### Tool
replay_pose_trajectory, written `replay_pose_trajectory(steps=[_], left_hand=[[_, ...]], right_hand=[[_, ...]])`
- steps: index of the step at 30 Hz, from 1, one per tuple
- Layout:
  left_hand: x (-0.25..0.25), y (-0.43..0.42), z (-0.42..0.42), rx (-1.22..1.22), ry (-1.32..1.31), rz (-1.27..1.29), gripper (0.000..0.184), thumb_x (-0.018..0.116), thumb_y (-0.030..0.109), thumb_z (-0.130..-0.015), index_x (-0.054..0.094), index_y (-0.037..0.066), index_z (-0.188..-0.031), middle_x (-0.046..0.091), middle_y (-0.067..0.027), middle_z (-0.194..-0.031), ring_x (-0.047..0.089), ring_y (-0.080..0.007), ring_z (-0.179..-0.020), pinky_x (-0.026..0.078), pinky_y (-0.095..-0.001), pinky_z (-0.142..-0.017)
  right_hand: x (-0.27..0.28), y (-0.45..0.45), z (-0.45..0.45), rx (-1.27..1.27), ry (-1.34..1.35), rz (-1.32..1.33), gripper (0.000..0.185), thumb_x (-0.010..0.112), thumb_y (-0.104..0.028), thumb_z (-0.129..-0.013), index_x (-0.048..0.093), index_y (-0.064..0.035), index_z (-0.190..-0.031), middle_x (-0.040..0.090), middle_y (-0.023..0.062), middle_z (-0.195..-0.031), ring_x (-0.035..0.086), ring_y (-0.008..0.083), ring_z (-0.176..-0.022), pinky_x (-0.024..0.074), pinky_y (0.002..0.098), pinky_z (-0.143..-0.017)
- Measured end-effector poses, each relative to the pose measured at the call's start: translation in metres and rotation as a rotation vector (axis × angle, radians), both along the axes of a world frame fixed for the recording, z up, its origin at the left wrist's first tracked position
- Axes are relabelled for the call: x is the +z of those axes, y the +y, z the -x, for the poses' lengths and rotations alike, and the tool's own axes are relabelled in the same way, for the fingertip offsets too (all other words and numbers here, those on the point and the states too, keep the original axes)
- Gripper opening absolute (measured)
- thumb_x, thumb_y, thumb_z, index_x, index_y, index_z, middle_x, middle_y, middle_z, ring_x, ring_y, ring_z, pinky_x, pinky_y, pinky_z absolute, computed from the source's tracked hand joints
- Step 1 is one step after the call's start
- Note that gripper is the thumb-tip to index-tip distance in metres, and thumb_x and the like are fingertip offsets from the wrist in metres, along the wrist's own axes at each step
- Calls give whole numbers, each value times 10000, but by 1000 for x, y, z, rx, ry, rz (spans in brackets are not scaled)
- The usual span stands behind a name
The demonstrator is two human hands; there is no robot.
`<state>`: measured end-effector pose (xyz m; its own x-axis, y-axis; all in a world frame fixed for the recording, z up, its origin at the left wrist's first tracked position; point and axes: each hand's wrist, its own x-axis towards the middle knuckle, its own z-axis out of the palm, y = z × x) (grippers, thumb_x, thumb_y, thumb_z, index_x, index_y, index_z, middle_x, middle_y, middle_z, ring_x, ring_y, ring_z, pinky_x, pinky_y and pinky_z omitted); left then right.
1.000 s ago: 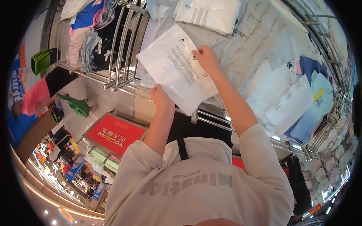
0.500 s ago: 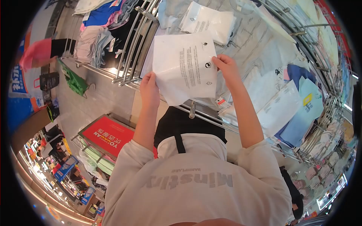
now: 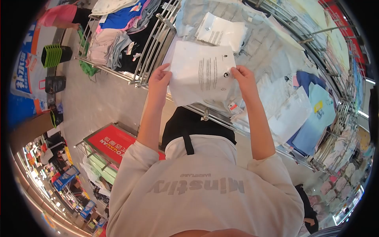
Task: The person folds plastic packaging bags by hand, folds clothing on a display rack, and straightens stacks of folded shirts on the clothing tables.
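A white plastic garment bag with lines of dark print is stretched between my two hands, above the near edge of the clothes rack. My left hand pinches its left edge, thumb on top. At the printed right edge, my right hand grips the bag between thumb and fingers. Behind it lie more white packaged garments in a small pile. Grey garments spread over the rack beneath. To the right are another clear bag and a light blue garment with a yellow label.
Metal rails edge the display rack on its left and front. Folded clothes are stacked on the neighbouring rack. A red sign stands low at left. Black baskets are near a person in a pink top.
The bag and both hands have shifted slightly right in view, and the bag's lower edge has risen. At far left, the person in pink has moved up in view, exposing the baskets.
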<state>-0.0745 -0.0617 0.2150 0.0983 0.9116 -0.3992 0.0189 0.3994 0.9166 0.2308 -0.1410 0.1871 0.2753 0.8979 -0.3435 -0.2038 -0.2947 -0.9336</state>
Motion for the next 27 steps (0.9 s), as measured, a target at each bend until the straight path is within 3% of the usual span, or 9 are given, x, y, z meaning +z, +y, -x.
replay_pose_trajectory(steps=[5, 8, 11, 14, 16, 17, 20, 23, 27], left_hand=[[-18, 36, -16, -34, 97, -145, 564, 623, -35, -901, 489, 9, -1447, 687, -41, -936, 604, -68, -821, 465, -212, -731], [-14, 59, -31, -75, 39, -233, 584, 630, -30, -900, 478, 16, -1462, 686, -30, -935, 602, -59, -829, 462, -202, -736], [10, 72, -41, -111, -92, -249, 629, 623, -29, -915, 421, 35, -1506, 679, -17, -931, 555, -36, -757, 419, -184, -674], [11, 67, -40, -173, -127, -280, 645, 615, -17, -933, 373, 26, -1529, 675, -31, -900, 535, -55, -681, 411, -204, -630], [8, 54, -42, -195, -75, -273, 638, 610, -10, -940, 366, 15, -1529, 669, -37, -876, 550, -69, -670, 424, -217, -630], [-8, 48, -37, -214, -57, -238, 630, 598, -13, -943, 362, 5, -1528, 697, -68, -912, 629, -106, -757, 474, -240, -682], [-58, 23, -30, -272, -65, -78, 611, 599, -9, -943, 375, -6, -1511, 725, -88, -1005, 680, -148, -881, 518, -275, -768], [-126, 16, -19, -474, 61, 43, 486, 643, 42, -939, 517, -7, -1406, 727, -72, -1039, 667, -143, -925, 516, -283, -829], [-161, 38, -7, -814, 380, 161, 339, 702, 108, -908, 665, 1, -1228, 731, -79, -1071, 673, -153, -985, 520, -298, -873]], right_hand=[[3, 3, -9, -65, -192, 129, 213, 703, -173, -931, 723, 38, -917, 609, -16, -753, 496, 58, -733, 388, 249, -652], [2, 13, -17, -153, -370, 42, 212, 716, -170, -919, 729, 40, -896, 605, 1, -715, 504, 74, -688, 398, 260, -635], [23, 19, -24, -243, -389, -100, 180, 710, -152, -920, 734, 27, -924, 641, 16, -719, 532, 89, -667, 421, 264, -629], [46, 5, -28, -199, -253, -8, 150, 698, -125, -923, 735, 17, -953, 683, 23, -765, 561, 92, -682, 441, 260, -633], [29, -12, -24, -200, -285, -25, 135, 691, -104, -921, 734, 14, -967, 696, 27, -772, 583, 87, -703, 455, 259, -641], [14, -21, -21, -197, -302, -35, 128, 687, -94, -920, 733, 13, -974, 702, 30, -776, 594, 84, -714, 462, 258, -645], [-55, -55, -10, -202, -200, -9, 137, 696, -107, -910, 732, 7, -976, 704, 41, -779, 618, 89, -731, 479, 254, -664], [-118, -80, -7, -52, -334, 228, 160, 718, -142, -884, 728, -6, -968, 723, 80, -817, 667, 144, -767, 508, 291, -694], [-149, -86, -1, 115, -514, 343, 193, 744, -178, -846, 720, -18, -953, 726, 119, -864, 687, 234, -795, 522, 356, -716]])
